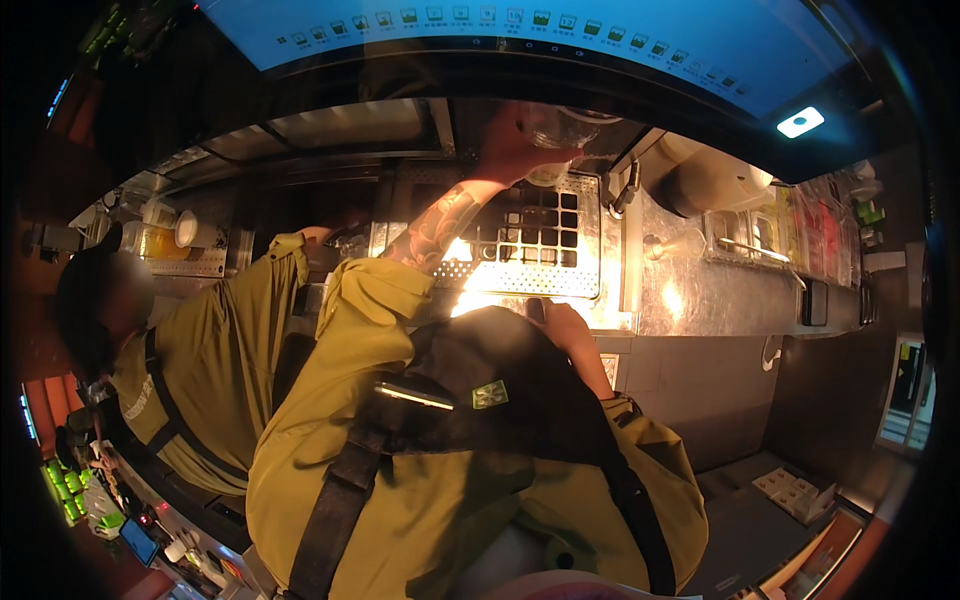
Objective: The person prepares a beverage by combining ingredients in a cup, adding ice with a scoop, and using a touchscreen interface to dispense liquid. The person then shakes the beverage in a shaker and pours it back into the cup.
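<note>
My left hand (517, 146) reaches out over the far edge of the steel drip tray (589, 281). Its fingers are around a clear cup (564, 129), partly hidden by the dark screen edge above. Just below that hand, another clear rounded part (550, 175) shows over the tray; whether it belongs to the same cup is unclear. Close to my apron, my right hand (564, 324) is at the counter's front edge, fingers curled on a small dark object (535, 310). What this object is cannot be made out. Bright light glares off the tray's perforated surface.
A large lit screen (480, 30) overhangs the far side. On the right are a steel tap (628, 191), a beige jug-like container (712, 184) and topping bins (817, 232). A co-worker (202, 360) stands close on my left, beside a tub of yellow liquid (161, 238).
</note>
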`<move>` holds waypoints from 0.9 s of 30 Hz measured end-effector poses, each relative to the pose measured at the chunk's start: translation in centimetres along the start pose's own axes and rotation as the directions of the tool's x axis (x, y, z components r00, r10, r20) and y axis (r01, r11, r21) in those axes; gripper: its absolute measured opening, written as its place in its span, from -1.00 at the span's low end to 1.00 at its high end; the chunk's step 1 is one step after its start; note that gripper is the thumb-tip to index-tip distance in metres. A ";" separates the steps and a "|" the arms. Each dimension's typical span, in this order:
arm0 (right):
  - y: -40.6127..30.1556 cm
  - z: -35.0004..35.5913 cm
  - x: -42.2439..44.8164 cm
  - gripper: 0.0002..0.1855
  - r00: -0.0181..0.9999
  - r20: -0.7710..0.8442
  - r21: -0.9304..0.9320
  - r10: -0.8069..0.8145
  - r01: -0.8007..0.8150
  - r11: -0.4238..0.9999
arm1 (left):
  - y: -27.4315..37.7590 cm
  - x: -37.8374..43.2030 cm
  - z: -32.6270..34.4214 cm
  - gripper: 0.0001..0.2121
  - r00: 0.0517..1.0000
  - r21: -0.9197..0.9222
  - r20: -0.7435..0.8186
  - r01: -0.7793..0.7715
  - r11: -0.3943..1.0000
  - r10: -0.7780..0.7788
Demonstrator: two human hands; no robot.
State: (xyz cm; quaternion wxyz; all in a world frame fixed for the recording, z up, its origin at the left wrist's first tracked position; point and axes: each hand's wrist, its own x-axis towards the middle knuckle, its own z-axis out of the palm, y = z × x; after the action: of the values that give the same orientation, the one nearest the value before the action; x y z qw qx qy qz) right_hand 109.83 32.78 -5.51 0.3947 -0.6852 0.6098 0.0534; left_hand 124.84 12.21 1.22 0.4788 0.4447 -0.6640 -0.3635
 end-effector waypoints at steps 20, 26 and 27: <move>-0.5 -0.9 -0.2 -0.49 0.997 0.053 -0.089 -0.058 0.063 0.994 | 0.5 0.5 -0.4 -0.35 0.993 -0.023 -0.077 -0.087 0.996 0.085; -1.0 -0.9 -0.4 -0.51 0.997 0.062 -0.086 -0.034 0.039 0.996 | -1.8 0.9 -0.5 -0.21 0.996 -0.070 -0.041 -0.076 0.995 0.073; -1.1 -1.0 -0.4 -0.51 0.997 0.066 -0.083 -0.026 0.032 0.996 | -1.3 0.9 -0.7 -0.21 0.999 -0.031 -0.017 -0.043 0.999 0.042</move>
State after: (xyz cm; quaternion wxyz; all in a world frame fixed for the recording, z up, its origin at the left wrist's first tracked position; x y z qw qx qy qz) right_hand 110.24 32.39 -4.06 0.3859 -0.7079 0.5838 0.0955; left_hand 125.67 10.90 0.46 0.4989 0.4259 -0.6635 -0.3600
